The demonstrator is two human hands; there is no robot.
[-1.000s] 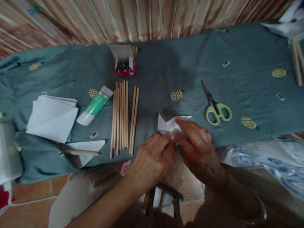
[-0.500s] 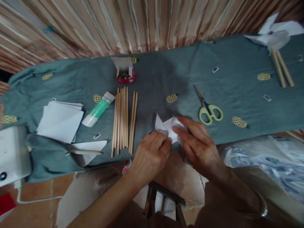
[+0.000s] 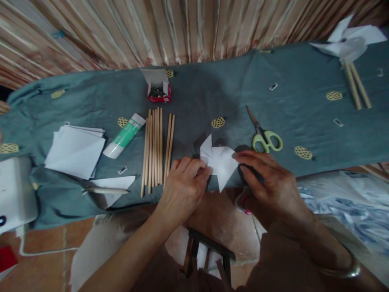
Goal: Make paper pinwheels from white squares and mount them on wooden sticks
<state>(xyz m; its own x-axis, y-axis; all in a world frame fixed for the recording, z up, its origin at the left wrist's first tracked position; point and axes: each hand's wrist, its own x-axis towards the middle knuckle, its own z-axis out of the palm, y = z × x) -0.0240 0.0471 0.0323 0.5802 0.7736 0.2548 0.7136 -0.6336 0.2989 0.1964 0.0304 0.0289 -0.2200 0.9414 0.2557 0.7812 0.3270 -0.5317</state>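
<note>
- Paper, white and thin: one folded pinwheel (image 3: 220, 162) lies at the near edge of the cloth-covered desk (image 3: 212, 93), between a person's two hands.
- The left hand (image 3: 182, 182) has its grip closed on the pinwheel's left side, fingers curled over the edge. The right hand (image 3: 270, 182) lays fingertips on the right-hand point, and I cannot tell whether that grip pinches or only presses.
- The pinwheel looks feather-light, limp and quick to crease or tear. It is best held lightly at the centre where the blades meet, not by a loose tip.
- Just to the left, wooden sticks (image 3: 156, 150) lie side by side, a bunch of about six and a pair beside it, all stiff and plain to pick up.
- Around them are one paper scrap (image 3: 117, 184), one stack of white sheets (image 3: 74, 150), one green glue tube (image 3: 124, 136) and one pair of green-handled scissors (image 3: 264, 138).
- Farther back, one small red box (image 3: 158, 91) stands open, its metal contents too small to count.
- At the far right, finished pinwheels (image 3: 349, 38) sit on two sticks, in front of a striped curtain (image 3: 182, 28).
</note>
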